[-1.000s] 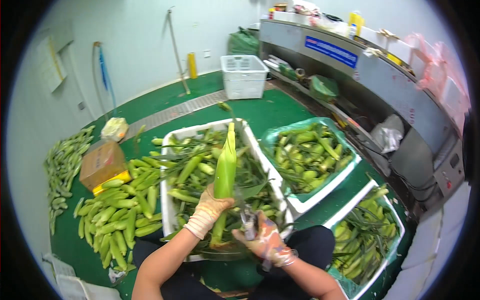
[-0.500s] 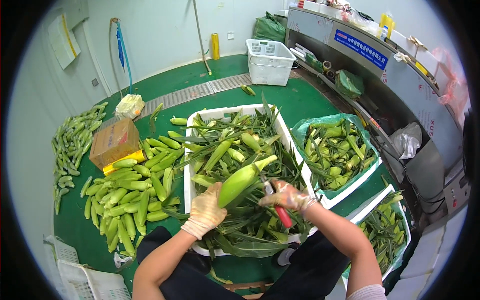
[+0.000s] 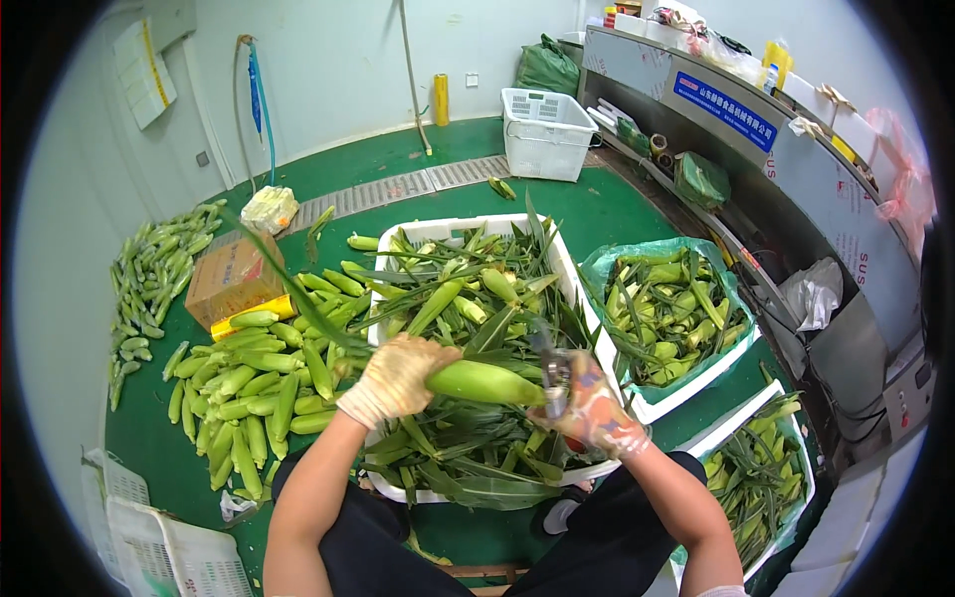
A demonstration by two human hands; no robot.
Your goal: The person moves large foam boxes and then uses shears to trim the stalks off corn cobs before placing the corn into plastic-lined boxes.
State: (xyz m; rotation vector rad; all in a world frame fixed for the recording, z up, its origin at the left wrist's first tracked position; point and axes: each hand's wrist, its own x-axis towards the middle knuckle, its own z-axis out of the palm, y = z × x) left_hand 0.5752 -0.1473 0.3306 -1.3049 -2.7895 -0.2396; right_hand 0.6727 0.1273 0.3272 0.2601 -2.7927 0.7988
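Observation:
My gloved left hand (image 3: pixel 400 380) grips a green ear of corn (image 3: pixel 484 382) in its husk, which lies nearly level above the big white crate. A long leaf (image 3: pixel 303 298) trails up and leftward from the hand. My gloved right hand (image 3: pixel 593 413) is closed round a pair of pruning shears (image 3: pixel 555 378), whose metal part meets the ear's right end. Whether the blades have cut in cannot be made out. Below both hands, the white crate (image 3: pixel 587 303) is heaped with corn leaves and several ears.
Left of the crate lies a pile of husked-in ears (image 3: pixel 249 383), beside a cardboard box (image 3: pixel 235 281). Two lined crates of corn stand to the right, one farther (image 3: pixel 686 386) and one nearer (image 3: pixel 731 430). A steel machine (image 3: pixel 696 99) runs along the right side.
The ear in my left hand has gone from slanting up to nearly level. My right hand has brought the shears down to its right end. A long leaf now trails leftward.

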